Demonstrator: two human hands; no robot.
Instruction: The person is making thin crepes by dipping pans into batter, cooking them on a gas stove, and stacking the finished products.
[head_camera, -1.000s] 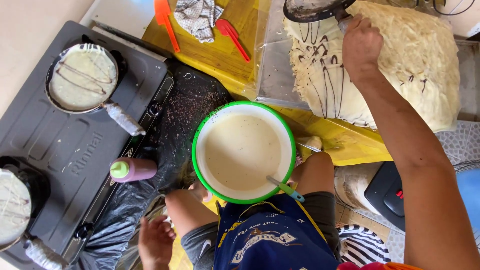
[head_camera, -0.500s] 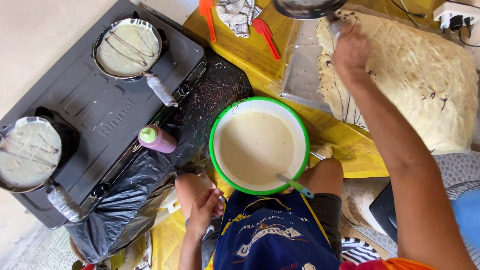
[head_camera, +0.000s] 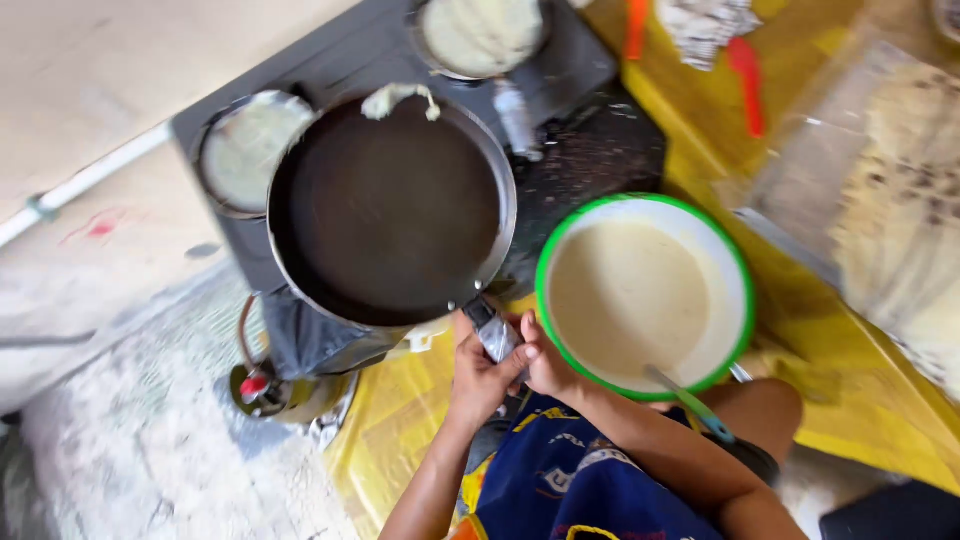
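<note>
A dark, empty round pan (head_camera: 390, 210) hangs tilted in front of me, above the stove's near edge. Its foil-wrapped handle (head_camera: 495, 335) points toward me. My left hand (head_camera: 478, 388) and my right hand (head_camera: 552, 365) both grip that handle, side by side. A scrap of pale batter (head_camera: 400, 98) clings to the pan's far rim. Just right of the hands stands a white bowl with a green rim (head_camera: 545, 270), full of cream batter, with a spoon handle (head_camera: 690, 405) leaning out at its near side.
On the dark grey stove (head_camera: 330, 70) sit two small pans with pale crepes (head_camera: 245, 150) (head_camera: 480, 35). A stack of cooked crepes (head_camera: 900, 200) lies at right on a yellow sheet (head_camera: 800, 330). An orange spatula (head_camera: 637, 25), a red spatula (head_camera: 748, 85) and a cloth (head_camera: 705, 25) lie beyond.
My right hand left the crepe stack and came down to the pan handle. The empty pan now hangs in front of me, and my left hand has joined the grip.
</note>
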